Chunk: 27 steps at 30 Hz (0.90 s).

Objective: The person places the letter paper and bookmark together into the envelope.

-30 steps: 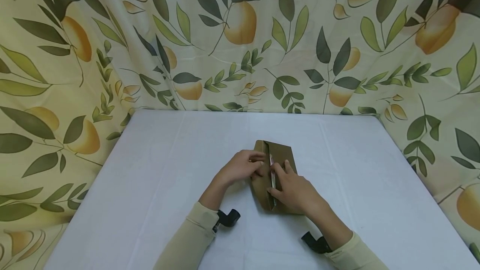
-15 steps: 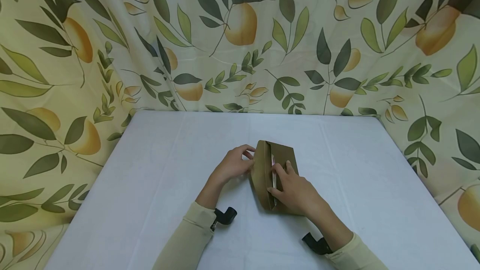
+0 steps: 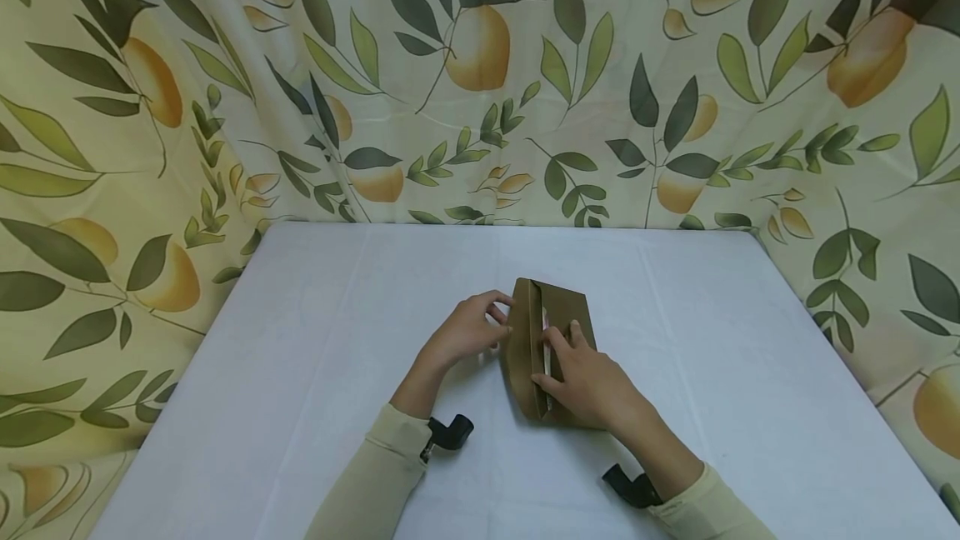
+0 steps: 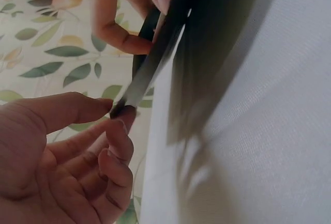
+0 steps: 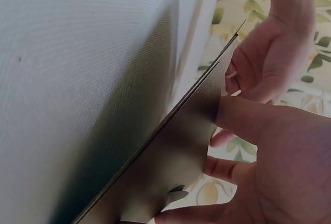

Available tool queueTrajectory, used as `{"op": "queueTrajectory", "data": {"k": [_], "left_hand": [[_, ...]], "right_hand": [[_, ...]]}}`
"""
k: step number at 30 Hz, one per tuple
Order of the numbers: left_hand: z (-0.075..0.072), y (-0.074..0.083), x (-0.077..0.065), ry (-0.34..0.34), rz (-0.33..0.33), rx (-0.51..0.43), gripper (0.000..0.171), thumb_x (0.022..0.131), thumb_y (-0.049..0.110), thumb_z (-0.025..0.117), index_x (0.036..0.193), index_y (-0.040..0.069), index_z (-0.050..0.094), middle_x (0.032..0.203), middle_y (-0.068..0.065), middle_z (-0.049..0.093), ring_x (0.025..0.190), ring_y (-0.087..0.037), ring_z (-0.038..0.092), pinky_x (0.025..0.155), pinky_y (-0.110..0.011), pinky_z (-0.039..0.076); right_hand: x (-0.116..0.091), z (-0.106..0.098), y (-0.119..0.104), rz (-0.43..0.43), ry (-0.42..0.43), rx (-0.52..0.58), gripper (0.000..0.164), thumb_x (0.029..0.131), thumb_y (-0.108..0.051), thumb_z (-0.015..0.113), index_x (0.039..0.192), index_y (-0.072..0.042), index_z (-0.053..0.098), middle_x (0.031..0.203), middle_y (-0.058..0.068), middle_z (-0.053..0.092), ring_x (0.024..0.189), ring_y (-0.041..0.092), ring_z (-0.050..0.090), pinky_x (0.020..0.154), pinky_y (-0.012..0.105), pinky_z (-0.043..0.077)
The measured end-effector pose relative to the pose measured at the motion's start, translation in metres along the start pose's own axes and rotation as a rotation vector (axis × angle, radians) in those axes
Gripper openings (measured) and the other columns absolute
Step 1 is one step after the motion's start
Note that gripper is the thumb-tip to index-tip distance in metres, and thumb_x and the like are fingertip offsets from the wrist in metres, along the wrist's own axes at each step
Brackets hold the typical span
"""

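Note:
A brown paper envelope (image 3: 567, 307) is held tilted over the table, its flap (image 3: 517, 361) folded out to the left. A thin whitish strip (image 3: 547, 365) shows along its mouth; what it belongs to is hidden. My left hand (image 3: 467, 327) pinches the flap's outer edge between thumb and index finger, with the other fingers loosely bent, as the left wrist view shows. On the mouth side, my right hand (image 3: 588, 377) grips the envelope, thumb and fingers curled over its edge. The right wrist view has the envelope's side (image 5: 170, 146) up close, with the right hand's fingers against it.
White cloth covers the table (image 3: 360, 315) around the envelope. A curtain (image 3: 465, 148) printed with leaves and fruit hangs behind and at both sides. Black wrist-worn devices (image 3: 452, 432) sit on both wrists, near the tabletop.
My left hand has slid from the flap's fold out to its left edge, leaving more of the flap in sight. The right hand stays nearly still on the envelope.

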<state>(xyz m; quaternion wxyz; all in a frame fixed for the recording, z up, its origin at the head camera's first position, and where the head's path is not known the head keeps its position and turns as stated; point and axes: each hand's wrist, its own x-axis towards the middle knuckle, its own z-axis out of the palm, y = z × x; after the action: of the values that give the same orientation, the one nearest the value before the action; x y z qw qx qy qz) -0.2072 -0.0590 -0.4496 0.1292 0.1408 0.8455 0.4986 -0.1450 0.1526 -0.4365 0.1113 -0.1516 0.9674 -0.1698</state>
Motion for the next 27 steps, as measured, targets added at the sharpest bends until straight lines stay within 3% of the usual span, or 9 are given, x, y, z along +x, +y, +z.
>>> {"op": "queueTrajectory", "data": {"k": [10, 14, 18, 27], "left_hand": [[0.004, -0.005, 0.003, -0.016, -0.004, 0.015, 0.046, 0.094, 0.003, 0.073, 0.139, 0.004, 0.060, 0.094, -0.003, 0.066, 0.068, -0.017, 0.066, 0.064, -0.030, 0.050], [0.006, -0.010, 0.005, -0.006, 0.004, 0.036, 0.045, 0.094, 0.001, 0.074, 0.137, 0.004, 0.061, 0.090, -0.002, 0.066, 0.066, -0.015, 0.064, 0.063, -0.029, 0.049], [0.008, -0.013, 0.007, 0.002, 0.017, 0.049, 0.043, 0.094, 0.001, 0.073, 0.135, 0.004, 0.062, 0.089, -0.001, 0.066, 0.065, -0.015, 0.065, 0.062, -0.028, 0.049], [0.015, -0.010, 0.008, -0.005, 0.064, 0.017, 0.039, 0.097, 0.007, 0.073, 0.133, 0.001, 0.061, 0.093, -0.001, 0.066, 0.067, -0.016, 0.067, 0.060, -0.028, 0.050]], "right_hand": [[-0.002, 0.001, 0.002, -0.027, 0.000, -0.031, 0.069, 0.100, -0.041, 0.068, 0.156, -0.011, 0.041, 0.153, 0.044, 0.030, 0.075, 0.045, 0.069, 0.065, 0.057, 0.056], [-0.004, 0.000, 0.003, -0.075, 0.019, -0.044, 0.055, 0.099, -0.024, 0.071, 0.146, -0.005, 0.050, 0.133, 0.039, 0.053, 0.082, 0.044, 0.070, 0.065, 0.054, 0.057], [-0.004, 0.000, 0.003, -0.109, 0.034, -0.080, 0.036, 0.096, -0.010, 0.073, 0.129, -0.006, 0.058, 0.103, 0.019, 0.064, 0.073, 0.034, 0.067, 0.059, 0.047, 0.056], [-0.005, -0.001, 0.000, -0.093, 0.017, -0.131, 0.032, 0.101, -0.015, 0.067, 0.132, -0.006, 0.069, 0.103, 0.017, 0.065, 0.072, 0.027, 0.064, 0.064, 0.045, 0.055]]}}
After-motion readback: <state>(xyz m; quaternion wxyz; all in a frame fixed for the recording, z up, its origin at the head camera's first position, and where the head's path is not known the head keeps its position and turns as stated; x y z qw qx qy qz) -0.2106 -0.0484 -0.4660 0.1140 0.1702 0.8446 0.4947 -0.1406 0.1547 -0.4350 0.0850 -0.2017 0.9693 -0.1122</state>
